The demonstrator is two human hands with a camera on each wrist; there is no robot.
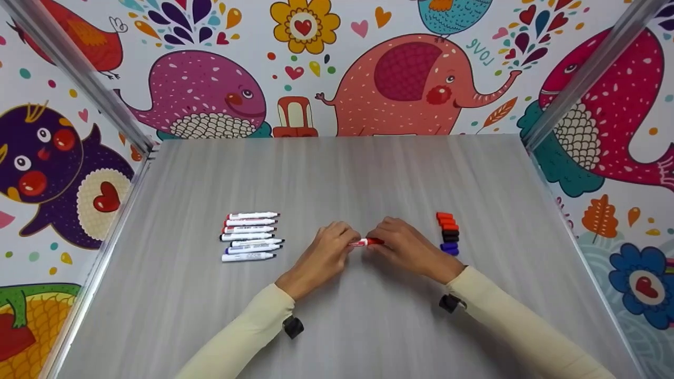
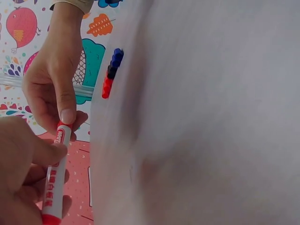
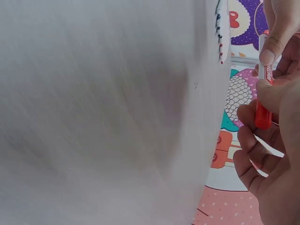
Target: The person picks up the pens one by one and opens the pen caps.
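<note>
Between both hands is a whiteboard marker (image 1: pixel 361 242) with a white barrel, red print and a red cap (image 3: pixel 263 116). My left hand (image 1: pixel 327 245) grips the barrel, thumb along it in the left wrist view, where the red end plug (image 2: pixel 51 219) shows. My right hand (image 1: pixel 405 246) pinches the marker at its capped end, thumb and index finger on it; its other fingers are loosely bent in the right wrist view. The cap sits in line with the barrel; whether it is fully pressed on, I cannot tell. The marker is held above the table.
Several uncapped white markers (image 1: pixel 251 237) lie side by side on the left of the grey table (image 1: pixel 347 173), tips pointing right. A column of loose caps (image 1: pixel 449 233), red, black and blue, lies on the right. Patterned panels (image 1: pixel 210 95) stand around the table's back and sides.
</note>
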